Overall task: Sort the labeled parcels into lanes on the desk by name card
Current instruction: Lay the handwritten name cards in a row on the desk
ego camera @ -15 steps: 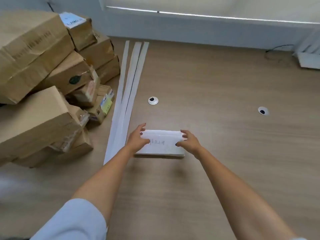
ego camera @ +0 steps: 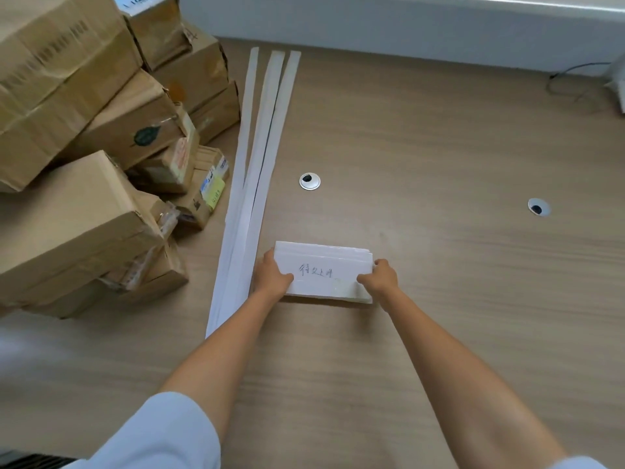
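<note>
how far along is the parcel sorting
Barely begun. Done: three white strips lie bunched on the desk, not yet spread into lanes. In hand: left hand and right hand hold the name cards. Left: all parcels remain piled.

head view, looking down, desk (ego camera: 406, 137) close

Two round cable grommets (ego camera: 309, 181) (ego camera: 538, 207) sit in the counter; a dark cable (ego camera: 571, 71) lies near the far wall (ego camera: 372, 22).
</note>
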`<move>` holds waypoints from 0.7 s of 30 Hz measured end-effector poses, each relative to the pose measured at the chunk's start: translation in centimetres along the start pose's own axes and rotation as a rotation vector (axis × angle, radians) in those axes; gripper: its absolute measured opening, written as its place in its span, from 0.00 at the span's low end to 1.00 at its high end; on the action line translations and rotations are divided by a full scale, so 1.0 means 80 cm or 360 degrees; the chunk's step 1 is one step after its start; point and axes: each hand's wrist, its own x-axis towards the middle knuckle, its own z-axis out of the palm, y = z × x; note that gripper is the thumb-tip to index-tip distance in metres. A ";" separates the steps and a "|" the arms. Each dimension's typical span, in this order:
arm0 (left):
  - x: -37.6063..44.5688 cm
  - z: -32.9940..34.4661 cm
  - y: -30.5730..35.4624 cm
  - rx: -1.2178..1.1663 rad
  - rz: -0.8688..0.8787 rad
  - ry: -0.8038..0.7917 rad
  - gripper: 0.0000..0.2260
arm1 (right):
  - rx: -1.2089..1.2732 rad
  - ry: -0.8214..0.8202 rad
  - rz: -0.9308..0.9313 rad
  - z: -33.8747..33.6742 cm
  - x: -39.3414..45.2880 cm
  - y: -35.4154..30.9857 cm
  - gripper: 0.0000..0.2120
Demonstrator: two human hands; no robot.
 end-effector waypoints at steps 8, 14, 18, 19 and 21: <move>0.023 -0.011 0.012 -0.0330 -0.0404 0.0016 0.20 | 0.0371 0.0155 0.0027 -0.016 0.011 -0.017 0.16; 0.051 -0.029 0.055 -0.0615 -0.0223 0.0047 0.18 | 0.0697 0.0347 -0.0109 -0.047 0.023 -0.046 0.16; 0.073 -0.044 0.087 -0.0785 -0.0108 -0.0051 0.21 | 0.0753 0.0540 -0.0068 -0.071 0.042 -0.065 0.14; 0.080 -0.047 0.095 -0.0825 -0.0115 -0.0067 0.21 | 0.0763 0.0566 -0.0052 -0.075 0.049 -0.069 0.14; 0.093 -0.052 0.109 -0.0927 -0.0113 -0.0079 0.20 | 0.0785 0.0588 -0.0049 -0.083 0.064 -0.078 0.13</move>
